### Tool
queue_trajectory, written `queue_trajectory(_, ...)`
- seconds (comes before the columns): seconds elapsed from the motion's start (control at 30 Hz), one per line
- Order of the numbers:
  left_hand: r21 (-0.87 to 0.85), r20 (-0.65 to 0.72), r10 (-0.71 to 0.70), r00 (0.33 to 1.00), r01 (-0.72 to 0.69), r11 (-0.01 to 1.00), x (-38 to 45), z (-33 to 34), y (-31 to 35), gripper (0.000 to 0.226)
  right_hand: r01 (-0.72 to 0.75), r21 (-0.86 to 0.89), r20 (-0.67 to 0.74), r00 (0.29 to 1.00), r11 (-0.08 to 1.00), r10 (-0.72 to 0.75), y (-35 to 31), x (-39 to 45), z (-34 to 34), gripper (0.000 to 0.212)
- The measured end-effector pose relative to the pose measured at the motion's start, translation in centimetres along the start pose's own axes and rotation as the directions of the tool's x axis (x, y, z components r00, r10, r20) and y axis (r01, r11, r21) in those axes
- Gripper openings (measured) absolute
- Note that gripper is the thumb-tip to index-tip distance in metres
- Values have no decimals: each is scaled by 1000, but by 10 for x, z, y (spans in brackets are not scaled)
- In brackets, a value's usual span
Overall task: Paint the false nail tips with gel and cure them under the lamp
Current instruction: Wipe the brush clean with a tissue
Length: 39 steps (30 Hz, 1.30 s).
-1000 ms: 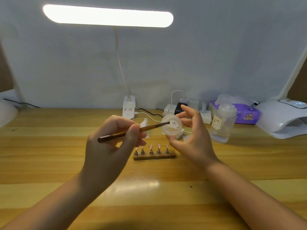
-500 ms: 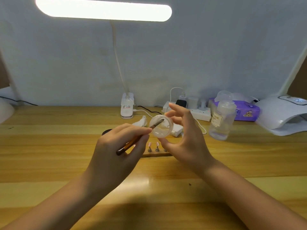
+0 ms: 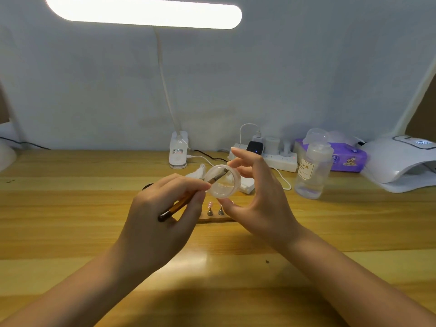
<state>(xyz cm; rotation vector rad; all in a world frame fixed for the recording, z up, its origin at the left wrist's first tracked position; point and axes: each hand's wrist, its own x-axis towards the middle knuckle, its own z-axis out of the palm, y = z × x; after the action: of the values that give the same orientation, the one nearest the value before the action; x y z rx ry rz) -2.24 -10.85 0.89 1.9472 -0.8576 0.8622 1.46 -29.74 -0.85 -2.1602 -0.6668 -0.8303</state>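
A pale wall and a lit desk lamp [image 3: 144,11] filled the upper frame, above a wooden table [image 3: 70,208] running across the lower half. At centre frame the right hand [image 3: 257,201] pinched a small clear gel pot [image 3: 223,181] between thumb below and fingertips above, its open mouth tilted toward the left hand [image 3: 162,215]. That hand's fingers were curled round a brown brush [image 3: 181,202], whose long axis ran from lower left up to the right, the bristle end inside the pot. The false nail tips [image 3: 215,208] stood on a wooden holder [image 3: 217,219] just below the pot, partly hidden by both hands; only two showed plainly. The brush hand seemed the nearer to them, so the loaded tip would likely need to come out and swing down a short way. At far right the white curing lamp [image 3: 398,166] sat well apart, with a clear bottle [image 3: 312,171] between.
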Motion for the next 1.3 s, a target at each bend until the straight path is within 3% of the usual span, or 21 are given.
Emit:
queue_trajectory(0.4, -14, -21, -23, 1000, 23, 1000, 0, -2, 4, 22, -2, -1, 9, 1000, 1000, 2, -1, -1, -1, 87)
queue_trajectory(0.53, -94, -79, -166, 983, 158, 983, 1, -3, 1, 17, -7, -9, 8, 1000, 1000, 8, 0, -1, -1, 86)
queue_trajectory(0.6, -347, -133, -388, 912, 324, 880, 4, -6, -3, 10, -32, 0, 0, 999, 999, 32, 1, -2, -2, 87)
queue_trajectory(0.63, -472, -134, -495, 858, 384, 794, 6, -7, -6, 17, -50, 4, -6, 999, 999, 50, 2, -2, -3, 87)
queue_trajectory(0.7, -621, -62, -625, 778, 460, 634, 8, -11, -10, 23, -82, 8, -16, 996, 997, 82, 3, -1, -4, 87)
queue_trajectory(0.8, -683, 24, -694, 720, 518, 514, 10, -11, -12, 22, -104, 20, -19, 994, 994, 104, 4, 0, -5, 89)
queue_trajectory(0.93, -709, 23, -756, 654, 544, 449, 10, -10, -17, 35, -120, 22, -35, 992, 992, 121, 5, 1, -6, 89)
queue_trajectory(1.1, -722, -52, -773, 632, 511, 466, 12, -13, -20, 29, -178, 38, -44, 983, 983, 179, 10, 0, -6, 89)
queue_trajectory(1.17, -702, -80, -736, 672, 487, 520, 11, -14, -19, 26, -184, 36, -37, 982, 982, 186, 11, 0, -6, 89)
queue_trajectory(1.3, -574, -98, -569, 817, 421, 702, 7, -15, -16, 30, -168, 8, -28, 985, 986, 168, 10, 0, -5, 91)
